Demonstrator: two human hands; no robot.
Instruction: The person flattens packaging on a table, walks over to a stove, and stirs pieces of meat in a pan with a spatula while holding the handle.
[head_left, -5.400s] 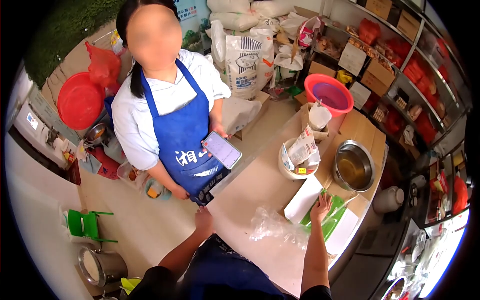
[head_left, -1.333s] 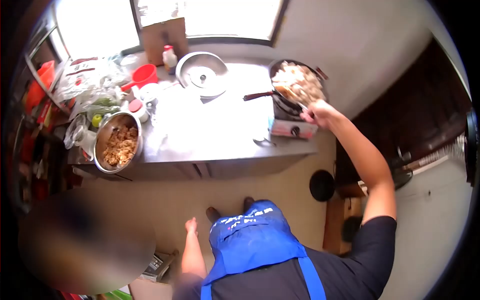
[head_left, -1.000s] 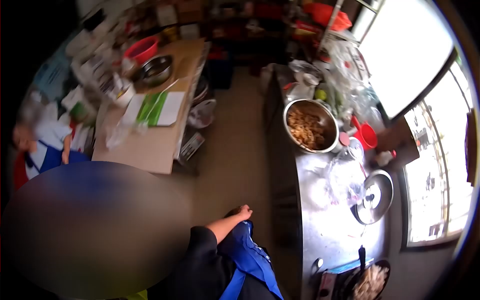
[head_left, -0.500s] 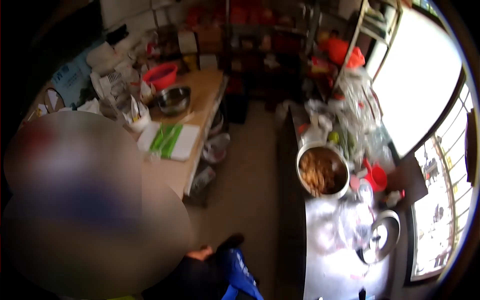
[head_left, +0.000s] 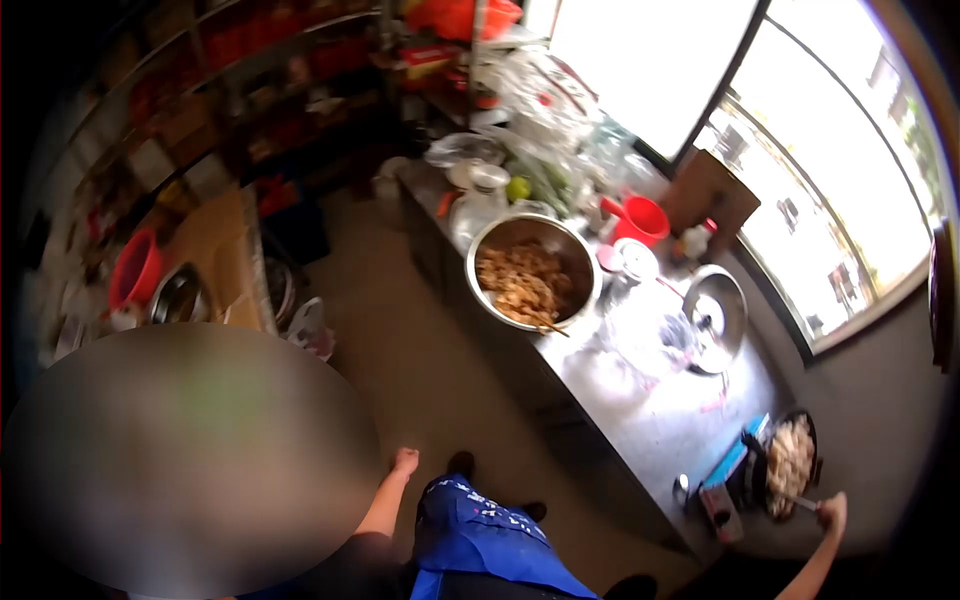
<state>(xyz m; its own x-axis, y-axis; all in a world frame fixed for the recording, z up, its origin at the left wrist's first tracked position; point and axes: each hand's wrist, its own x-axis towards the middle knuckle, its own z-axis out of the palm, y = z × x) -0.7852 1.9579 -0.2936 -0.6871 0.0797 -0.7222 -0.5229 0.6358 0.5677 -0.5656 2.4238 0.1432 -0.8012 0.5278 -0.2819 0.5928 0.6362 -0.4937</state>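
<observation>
At the lower right, my right hand (head_left: 832, 512) grips the handle of a utensil (head_left: 802, 502) whose far end reaches into a pan of pale food pieces (head_left: 790, 460). That pan rests on a portable stove (head_left: 722, 510) at the near end of the metal counter. My left hand (head_left: 405, 461) hangs over the floor beside the blue apron (head_left: 480, 530), its fingers curled; whether they hold anything is too small to tell. A metal bowl (head_left: 583, 250) of brown cooked food stands farther along the counter, with a stick-like thing (head_left: 553, 328) at its rim.
On the counter (head_left: 625, 415) are a round metal lid (head_left: 738, 310), a red scoop (head_left: 642, 220), a spoon (head_left: 681, 488), jars and plastic bags. Across the aisle stands a table (head_left: 215, 235) with a red basin (head_left: 136, 270). Shelves line the back. A blurred oval covers the lower left.
The view has swung right towards the counter and stove. My right hand, out of view half a second ago, shows again at the pan. My left hand is now farther from the apron.
</observation>
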